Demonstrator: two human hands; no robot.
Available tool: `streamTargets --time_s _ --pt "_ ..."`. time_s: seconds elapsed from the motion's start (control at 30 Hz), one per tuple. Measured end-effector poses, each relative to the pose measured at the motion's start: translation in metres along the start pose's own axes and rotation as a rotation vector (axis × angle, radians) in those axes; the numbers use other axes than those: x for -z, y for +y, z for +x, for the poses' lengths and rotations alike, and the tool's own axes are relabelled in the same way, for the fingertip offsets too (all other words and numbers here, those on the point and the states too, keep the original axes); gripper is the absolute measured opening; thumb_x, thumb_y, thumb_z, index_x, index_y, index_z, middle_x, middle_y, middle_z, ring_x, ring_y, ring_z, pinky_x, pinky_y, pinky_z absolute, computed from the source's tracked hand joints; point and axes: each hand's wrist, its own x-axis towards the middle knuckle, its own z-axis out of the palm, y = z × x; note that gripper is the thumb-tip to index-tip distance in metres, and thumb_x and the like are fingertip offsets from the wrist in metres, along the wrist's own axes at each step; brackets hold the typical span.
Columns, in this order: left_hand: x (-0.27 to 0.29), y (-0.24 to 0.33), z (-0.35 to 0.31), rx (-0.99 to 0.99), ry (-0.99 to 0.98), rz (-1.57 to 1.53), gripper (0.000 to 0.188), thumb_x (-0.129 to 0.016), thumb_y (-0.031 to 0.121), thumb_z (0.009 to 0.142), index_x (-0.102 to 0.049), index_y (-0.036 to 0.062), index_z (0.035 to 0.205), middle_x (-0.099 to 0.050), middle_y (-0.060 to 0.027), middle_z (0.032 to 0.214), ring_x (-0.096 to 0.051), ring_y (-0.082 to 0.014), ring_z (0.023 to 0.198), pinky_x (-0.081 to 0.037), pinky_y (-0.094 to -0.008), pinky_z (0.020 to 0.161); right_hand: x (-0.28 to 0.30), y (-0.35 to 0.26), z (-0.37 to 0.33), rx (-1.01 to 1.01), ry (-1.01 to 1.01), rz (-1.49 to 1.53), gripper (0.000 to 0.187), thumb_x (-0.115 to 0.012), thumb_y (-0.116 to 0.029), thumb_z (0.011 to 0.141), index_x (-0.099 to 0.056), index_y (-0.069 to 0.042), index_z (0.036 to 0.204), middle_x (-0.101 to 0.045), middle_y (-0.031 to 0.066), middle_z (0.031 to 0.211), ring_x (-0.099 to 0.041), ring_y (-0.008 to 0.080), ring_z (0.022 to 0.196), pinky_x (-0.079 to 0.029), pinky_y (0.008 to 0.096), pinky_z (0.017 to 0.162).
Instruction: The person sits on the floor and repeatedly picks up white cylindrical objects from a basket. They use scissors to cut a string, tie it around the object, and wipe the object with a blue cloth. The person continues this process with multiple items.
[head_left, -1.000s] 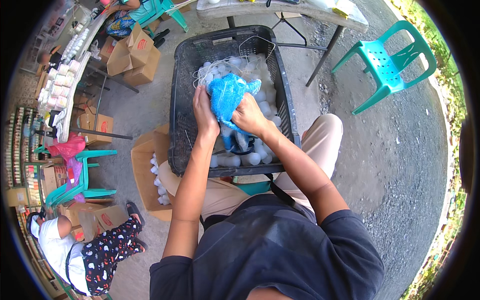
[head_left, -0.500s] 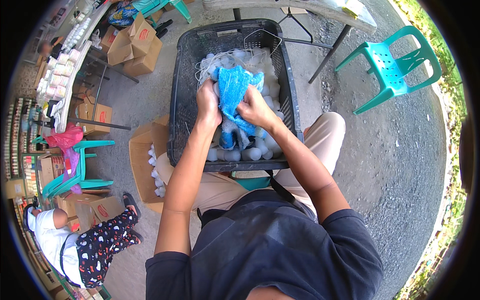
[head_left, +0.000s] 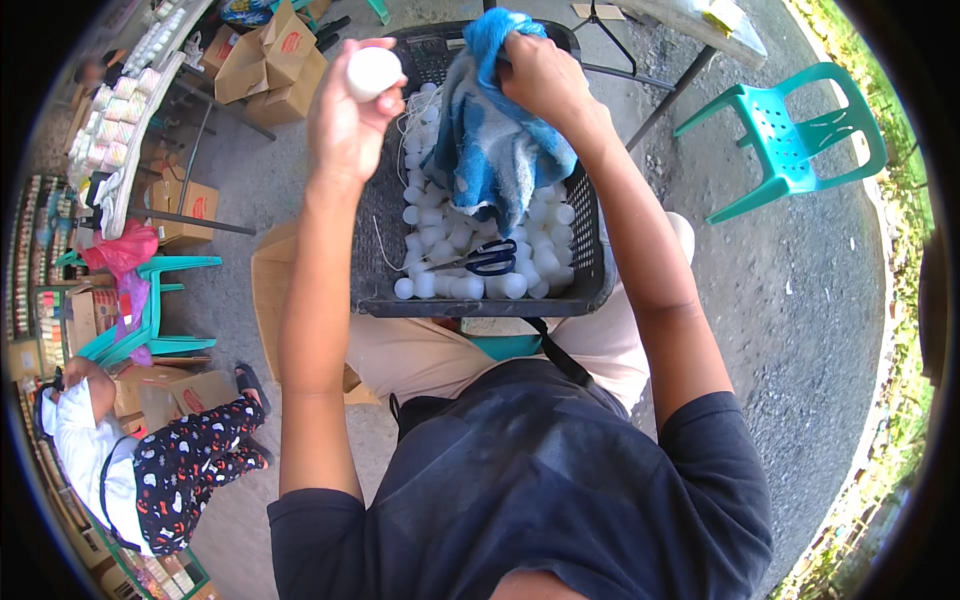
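Raised over the left side of the black plastic basket (head_left: 590, 290), my left hand (head_left: 342, 130) is closed on a small white bottle-like piece (head_left: 374, 75), its round end facing up. My right hand (head_left: 548, 85) grips a blue and white cloth (head_left: 468, 125) by its upper part, and the cloth hangs open over the basket. Many similar white pieces (head_left: 430, 285) lie in the basket, partly hidden by the cloth. Among them rest scissors with dark handles (head_left: 492, 260). A thin white cord (head_left: 380, 240) trails along the basket's left inside.
A cardboard box (head_left: 270, 290) stands left of my lap, partly behind my arm. A green plastic chair (head_left: 785, 135) is at right, near a table (head_left: 700, 25). Further left are open boxes (head_left: 270, 55), a long table (head_left: 150, 110) and another person (head_left: 170, 480).
My hands have parted. The left has moved up and left with the white piece; the right has lifted the cloth up and away, spreading it and uncovering the scissors.
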Motion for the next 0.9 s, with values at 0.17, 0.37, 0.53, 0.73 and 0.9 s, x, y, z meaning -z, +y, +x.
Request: streamTargets --time_s 0.17,0.37,0.53,0.73,0.9 --pt "0.047 0.021 -0.053 0.051 0.199 -0.09 0.035 -0.05 0.035 0.099 -0.056 0.0033 0.114 -0.06 -0.0121 0.096 -0.056 -0.0185 0.073 -0.047 -0.0305 0.065 -0.074 -0.096 -0.056 0.082 -0.543 0.096 0.025 -0.061 -0.014 0.081 -0.068 -0.002 0.102 -0.07 0.0179 0.085 -0.069 0.0261 0.085 -0.054 0.0409 0.075" --pt "0.055 -0.002 -0.097 0.069 0.42 -0.047 0.04 -0.049 0.033 0.099 -0.052 0.0061 0.129 -0.061 -0.011 0.106 -0.061 -0.0192 0.085 -0.05 -0.0283 0.071 -0.196 -0.159 -0.125 -0.426 -0.636 0.693 0.024 -0.058 -0.019 0.087 -0.065 0.0 0.098 -0.068 0.0227 0.084 -0.067 0.0375 0.084 -0.052 0.0453 0.076" --pt "0.08 -0.007 -0.125 0.089 0.327 -0.076 0.044 -0.05 0.031 0.099 -0.047 0.0044 0.134 -0.061 -0.0103 0.109 -0.062 -0.0192 0.089 -0.051 -0.0298 0.078 -0.225 -0.173 -0.135 -0.578 -0.535 0.848 0.022 -0.058 -0.022 0.088 -0.058 -0.002 0.097 -0.065 0.0237 0.1 -0.063 0.0414 0.092 -0.049 0.0479 0.086" --pt "0.086 -0.011 -0.14 0.071 0.378 -0.225 0.032 -0.052 0.028 0.098 -0.054 0.0009 0.116 -0.062 -0.0184 0.11 -0.062 -0.0321 0.104 -0.054 -0.0376 0.089 -0.156 -0.155 -0.1 -0.549 -0.55 1.609 0.008 -0.049 -0.006 0.094 -0.046 0.0 0.099 -0.057 0.0093 0.079 -0.065 0.0186 0.068 -0.051 0.0304 0.058" --pt "0.062 -0.023 -0.13 0.067 0.344 -0.159 0.029 -0.051 0.024 0.098 -0.05 0.0007 0.116 -0.06 -0.02 0.114 -0.06 -0.0353 0.11 -0.054 -0.0392 0.093 -0.017 -0.13 -0.085 -0.155 -0.23 1.015 0.01 -0.064 -0.009 0.089 -0.06 0.0 0.091 -0.055 -0.0001 0.078 -0.044 0.0032 0.063 -0.037 0.0218 0.053"
